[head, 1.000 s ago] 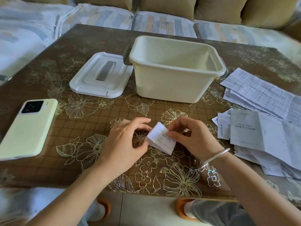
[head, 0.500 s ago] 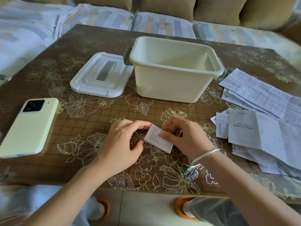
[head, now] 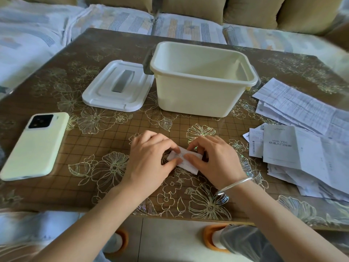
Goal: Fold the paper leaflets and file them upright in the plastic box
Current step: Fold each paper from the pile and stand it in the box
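**Currently: crease being set, spring-back and tip-over are the main risks**

The leaflet is pinned flat on the table, near-centre, well short of the plastic box standing farther back. Its left end is pinched between thumb and forefinger of the left hand. Its right part is pressed down by the thumb of the right hand, with the fingers curled over the far edge. Both grips are narrow and closed on the paper.

Risks, as judged:
- Skewed fold: most of the packet is hidden under the fingers, so edge alignment cannot be confirmed. A crease pressed off-line would be locked in.
- Spring-back: the packet looks small and multi-layered. If it is released before the crease is firmed, it may be expected to open.
- Tip-over: no leaflets are seen in the box, though its floor is partly hidden by the near wall. With nothing to lean on, a first packet is likely to fall flat unless set against a wall.
- Slip: the table cover looks glossy, so the paper could be pushed sideways under thumb pressure.
- Sweep: the unfolded pile lies at the right, near the right forearm, and could be dragged on the carry.

The lid and phone are on the left, well apart; no conflict is expected.
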The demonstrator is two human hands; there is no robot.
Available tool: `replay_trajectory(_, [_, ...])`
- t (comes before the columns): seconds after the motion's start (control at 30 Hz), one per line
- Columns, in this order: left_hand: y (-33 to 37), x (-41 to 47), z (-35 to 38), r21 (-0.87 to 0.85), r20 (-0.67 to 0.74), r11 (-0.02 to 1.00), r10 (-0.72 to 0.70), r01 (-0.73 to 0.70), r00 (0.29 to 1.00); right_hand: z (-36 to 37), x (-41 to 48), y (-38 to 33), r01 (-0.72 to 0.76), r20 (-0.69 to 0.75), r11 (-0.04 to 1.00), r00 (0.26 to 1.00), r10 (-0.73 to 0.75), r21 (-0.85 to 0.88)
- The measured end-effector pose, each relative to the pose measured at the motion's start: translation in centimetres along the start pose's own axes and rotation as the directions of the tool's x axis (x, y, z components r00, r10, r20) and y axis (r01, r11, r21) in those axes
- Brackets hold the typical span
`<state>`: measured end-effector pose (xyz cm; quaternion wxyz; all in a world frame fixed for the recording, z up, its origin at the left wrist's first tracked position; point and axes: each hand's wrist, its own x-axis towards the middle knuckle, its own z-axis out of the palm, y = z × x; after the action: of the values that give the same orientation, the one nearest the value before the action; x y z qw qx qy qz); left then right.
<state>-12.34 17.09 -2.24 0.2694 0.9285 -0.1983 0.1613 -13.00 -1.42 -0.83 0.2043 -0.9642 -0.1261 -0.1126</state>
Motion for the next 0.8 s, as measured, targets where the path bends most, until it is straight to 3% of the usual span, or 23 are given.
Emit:
replay_trajectory(0.17, [0.0, 0.3, -0.1, 0.017, 0.057, 1.0, 0.021, -0.022, 0.998, -0.3, -1.2, 0.2, 0.08, -0.013, 0.975, 0.996, -0.085, -0.207])
replay_trajectory(0.37, [-0.2, 0.3, 0.4, -0.03, 0.115, 0.998, 0.052, -0.049, 0.992, -0.9, -1.9, 0.7, -0.19, 0.047, 0.98, 0.98, 0.193, -0.06])
replay_trajectory(0.6, [-0.4, 0.5, 0.2, -0.069, 0.119, 0.997, 0.05, -0.042, 0.992, -0.1, -1.6, -0.1, -0.399, -0.025, 0.915, 0.917, 0.398, -0.062])
replay_trajectory(0.8, [-0.6, 0.7, 0.1, -0.079, 0.149, 0.996, 0.054, -0.043, 0.987, -1.6, -0.7, -0.1, -0.298, 0.007, 0.954, 0.955, 0.298, 0.039])
